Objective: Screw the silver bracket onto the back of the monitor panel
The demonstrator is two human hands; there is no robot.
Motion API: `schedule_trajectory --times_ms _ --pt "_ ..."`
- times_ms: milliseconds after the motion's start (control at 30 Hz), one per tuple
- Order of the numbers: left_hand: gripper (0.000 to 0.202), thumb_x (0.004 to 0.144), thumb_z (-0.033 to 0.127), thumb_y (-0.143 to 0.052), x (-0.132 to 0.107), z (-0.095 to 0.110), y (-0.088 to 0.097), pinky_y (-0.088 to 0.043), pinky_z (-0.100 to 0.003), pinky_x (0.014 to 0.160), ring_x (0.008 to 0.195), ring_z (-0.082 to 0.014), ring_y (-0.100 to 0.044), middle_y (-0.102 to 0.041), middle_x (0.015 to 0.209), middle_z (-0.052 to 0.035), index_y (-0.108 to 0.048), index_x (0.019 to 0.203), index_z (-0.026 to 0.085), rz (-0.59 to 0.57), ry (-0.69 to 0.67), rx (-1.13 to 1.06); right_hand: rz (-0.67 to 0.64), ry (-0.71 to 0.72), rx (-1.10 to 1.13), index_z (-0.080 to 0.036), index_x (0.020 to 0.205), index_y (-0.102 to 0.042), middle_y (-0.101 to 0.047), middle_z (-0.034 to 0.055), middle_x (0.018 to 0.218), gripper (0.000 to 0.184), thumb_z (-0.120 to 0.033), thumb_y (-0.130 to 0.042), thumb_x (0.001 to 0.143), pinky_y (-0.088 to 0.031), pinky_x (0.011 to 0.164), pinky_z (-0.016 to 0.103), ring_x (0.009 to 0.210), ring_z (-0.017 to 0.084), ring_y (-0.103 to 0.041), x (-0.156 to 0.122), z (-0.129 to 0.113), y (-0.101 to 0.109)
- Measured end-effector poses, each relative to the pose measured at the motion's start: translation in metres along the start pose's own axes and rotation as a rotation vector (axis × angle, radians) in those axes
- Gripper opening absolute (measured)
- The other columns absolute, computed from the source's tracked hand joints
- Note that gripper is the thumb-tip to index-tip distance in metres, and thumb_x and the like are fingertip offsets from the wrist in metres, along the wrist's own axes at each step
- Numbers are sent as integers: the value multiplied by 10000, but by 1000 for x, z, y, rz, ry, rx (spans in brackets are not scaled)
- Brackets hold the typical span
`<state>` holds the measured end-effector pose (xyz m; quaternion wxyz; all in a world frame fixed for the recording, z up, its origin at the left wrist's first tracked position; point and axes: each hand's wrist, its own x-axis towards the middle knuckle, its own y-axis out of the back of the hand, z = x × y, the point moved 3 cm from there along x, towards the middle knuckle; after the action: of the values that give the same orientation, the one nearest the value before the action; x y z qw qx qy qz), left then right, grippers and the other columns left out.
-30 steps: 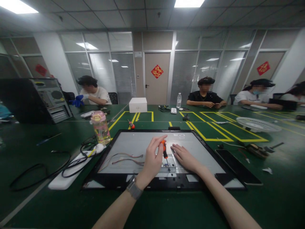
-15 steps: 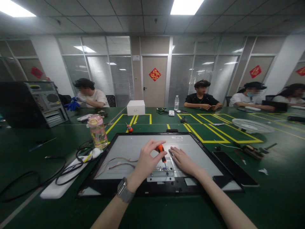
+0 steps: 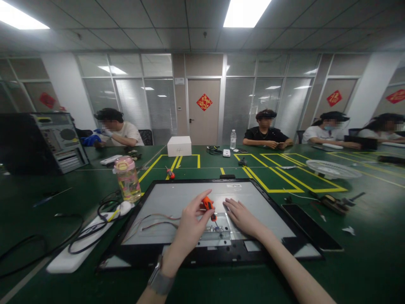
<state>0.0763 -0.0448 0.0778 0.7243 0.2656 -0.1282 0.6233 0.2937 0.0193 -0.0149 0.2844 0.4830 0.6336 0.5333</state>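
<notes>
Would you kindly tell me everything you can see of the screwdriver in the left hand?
The screwdriver has an orange-and-black handle, plastic or rubber by its look, and a thin shaft. The left hand grips the handle, hiding part of it. The tool is tilted, handle end leaning left, shaft pointing down at the shiny bracket near the close edge of the flat panel. Whether its tip touches anything is too small to tell.

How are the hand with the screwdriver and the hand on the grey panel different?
The left hand pinches an orange-and-black screwdriver; the right hand lies palm down on the panel. The left hand has a watch at its wrist; the right hand has none. Both are ungloved.
</notes>
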Motion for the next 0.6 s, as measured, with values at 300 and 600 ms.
schedule_trajectory --times_ms 300,600 --pt "304 774 247 -710 -5 -14 1 -622 -286 659 741 -168 -710 -714 885 -39 -634 1063 187 158 -49 68 11 -5 15 -148 1453 -467 -393 130 1549 521 -331 -306 992 -216 1200 466 1448 249 -323 0 0 0" --pt "383 883 181 -562 -7 -9 0 -617 -305 834 949 -173 -715 -699 1142 -103 -584 1265 190 84 -130 58 2 -5 7 -131 1455 -462 -385 136 1552 525 -325 -303 993 -216 1199 475 1450 255 -318 1 0 -1"
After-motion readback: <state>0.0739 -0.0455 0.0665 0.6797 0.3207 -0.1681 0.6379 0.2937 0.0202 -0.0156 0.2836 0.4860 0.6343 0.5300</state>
